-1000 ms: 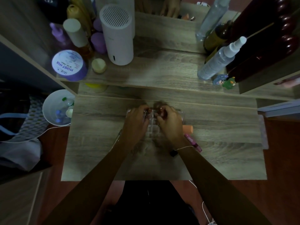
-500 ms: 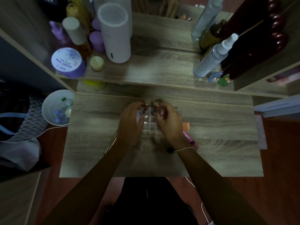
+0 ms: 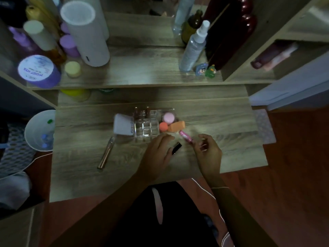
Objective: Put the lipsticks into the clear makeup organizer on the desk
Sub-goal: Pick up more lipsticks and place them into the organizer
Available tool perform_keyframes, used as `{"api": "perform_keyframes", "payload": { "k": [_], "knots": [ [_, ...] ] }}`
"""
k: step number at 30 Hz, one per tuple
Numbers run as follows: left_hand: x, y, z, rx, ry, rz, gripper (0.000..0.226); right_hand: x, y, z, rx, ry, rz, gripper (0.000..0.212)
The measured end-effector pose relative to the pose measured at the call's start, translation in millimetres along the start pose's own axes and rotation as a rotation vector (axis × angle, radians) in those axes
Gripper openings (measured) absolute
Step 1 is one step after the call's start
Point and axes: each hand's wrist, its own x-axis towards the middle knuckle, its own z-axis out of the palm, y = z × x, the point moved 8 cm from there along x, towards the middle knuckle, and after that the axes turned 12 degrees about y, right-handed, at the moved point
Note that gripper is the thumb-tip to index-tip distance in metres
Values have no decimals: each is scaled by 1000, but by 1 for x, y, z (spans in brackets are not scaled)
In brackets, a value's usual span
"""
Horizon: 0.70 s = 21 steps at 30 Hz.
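Both hands have pulled back off the organizer since a second ago, when they were bunched right on top of it and hiding most of it. Now the left hand (image 3: 158, 154) sits palm-down on the desk (image 3: 85, 143) with fingers loosely spread, right next to a small black lipstick (image 3: 176, 148) near its thumb; can't tell if it's actually touching it, but it isn't gripping anything. The right hand (image 3: 209, 151) is half curled with the fingertips at the end of a pink lipstick (image 3: 186, 138), looks like a light pinch, though it's too blurry to be sure it's really holding it. With the hands gone, the clear makeup organizer (image 3: 146, 124) is in plain sight in the middle of the desk: see-through plastic, little square slots, a couple of dark tubes standing in the back row. Its right section has a pink round thing (image 3: 168, 117), a coral ball (image 3: 163, 127) and an orange sponge (image 3: 176, 126). A white tube (image 3: 123, 127) leans against its left side, and a long rose-gold lip gloss (image 3: 106, 154) lies loose on the desk further left. On the shelf, the purple jar (image 3: 38, 71) lid reads "MOIST HYA"; the rest is too blurred to read.
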Motion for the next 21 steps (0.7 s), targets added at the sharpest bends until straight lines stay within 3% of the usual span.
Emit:
{"api": "perform_keyframes", "payload": {
  "k": [5, 13, 21],
  "knots": [
    [-3, 3, 39, 52, -134, -20, 27, 8, 35, -6, -39, -9, 73, 32],
    [0, -11, 68, 208, -128, -203, 27, 17, 57, 33, -140, -225, -32, 52],
    [-5, -10, 73, 301, -82, -297, 37, 17, 52, 55, -165, -390, -114, 35]
  ]
}}
